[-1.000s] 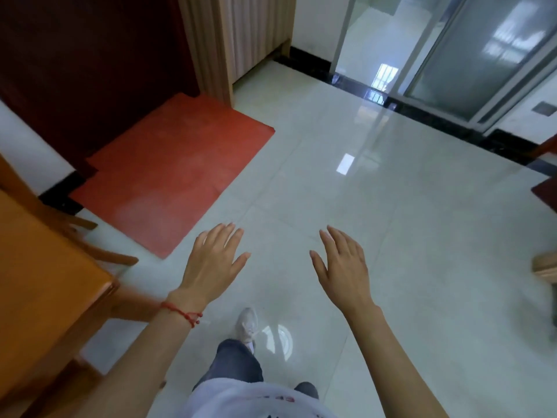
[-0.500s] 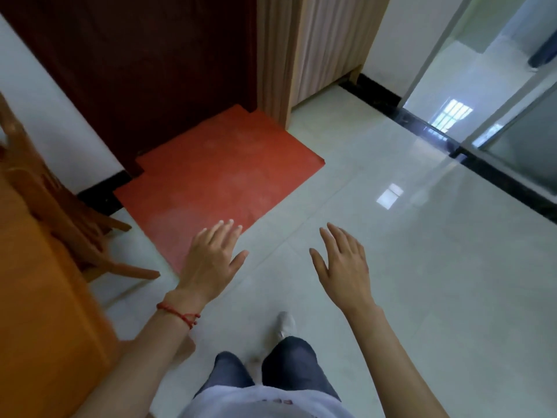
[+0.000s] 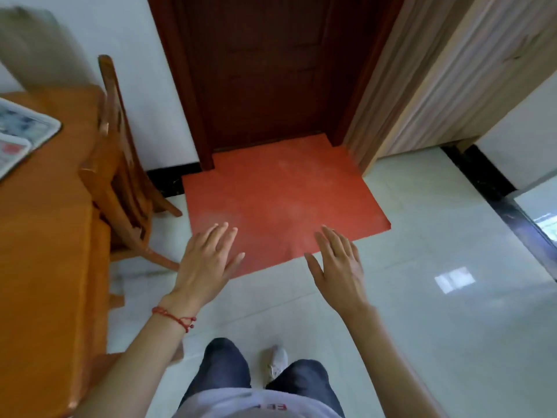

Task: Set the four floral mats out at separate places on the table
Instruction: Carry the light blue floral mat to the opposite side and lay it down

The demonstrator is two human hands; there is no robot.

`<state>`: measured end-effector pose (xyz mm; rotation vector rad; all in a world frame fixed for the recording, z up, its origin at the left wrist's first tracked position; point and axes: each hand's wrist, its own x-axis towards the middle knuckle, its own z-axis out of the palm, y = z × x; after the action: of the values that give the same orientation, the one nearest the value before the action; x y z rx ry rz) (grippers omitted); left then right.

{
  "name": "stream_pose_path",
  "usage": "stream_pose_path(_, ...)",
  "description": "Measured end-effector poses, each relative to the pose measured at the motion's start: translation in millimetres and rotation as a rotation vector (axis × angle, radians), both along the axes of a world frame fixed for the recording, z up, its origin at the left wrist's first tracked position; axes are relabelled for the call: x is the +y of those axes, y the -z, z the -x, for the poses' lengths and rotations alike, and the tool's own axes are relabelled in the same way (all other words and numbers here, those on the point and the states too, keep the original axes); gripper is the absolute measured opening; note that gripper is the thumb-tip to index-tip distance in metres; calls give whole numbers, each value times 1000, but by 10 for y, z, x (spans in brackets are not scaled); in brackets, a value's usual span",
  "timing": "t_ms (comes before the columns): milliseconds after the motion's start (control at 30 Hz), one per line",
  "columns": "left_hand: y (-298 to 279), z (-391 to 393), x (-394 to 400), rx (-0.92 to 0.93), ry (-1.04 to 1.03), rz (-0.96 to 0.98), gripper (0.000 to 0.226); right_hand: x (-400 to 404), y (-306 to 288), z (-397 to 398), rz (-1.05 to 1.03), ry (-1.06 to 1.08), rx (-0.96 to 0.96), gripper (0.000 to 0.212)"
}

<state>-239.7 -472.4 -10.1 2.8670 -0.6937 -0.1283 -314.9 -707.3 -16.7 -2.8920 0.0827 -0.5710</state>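
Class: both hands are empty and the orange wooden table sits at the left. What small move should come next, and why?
Probably turn left and reach toward the floral mats on the orange wooden table: the left hand and right hand hold nothing, open over the floor.

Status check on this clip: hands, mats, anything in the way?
Left hand and right hand open, empty, held out over the floor. Mats lie overlapping at the table edge, far left. Chair stands against the table.
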Motion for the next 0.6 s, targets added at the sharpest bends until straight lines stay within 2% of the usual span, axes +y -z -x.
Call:
stream_pose_path(300,-148,-693,396,-17,-197,-52,72,365,-71,-1195,-15,-220,20,42)
stream_pose_path(600,-339,-1657,881,-73,-308,-32,74,910,-208,-2444,-7,-317,25,47)
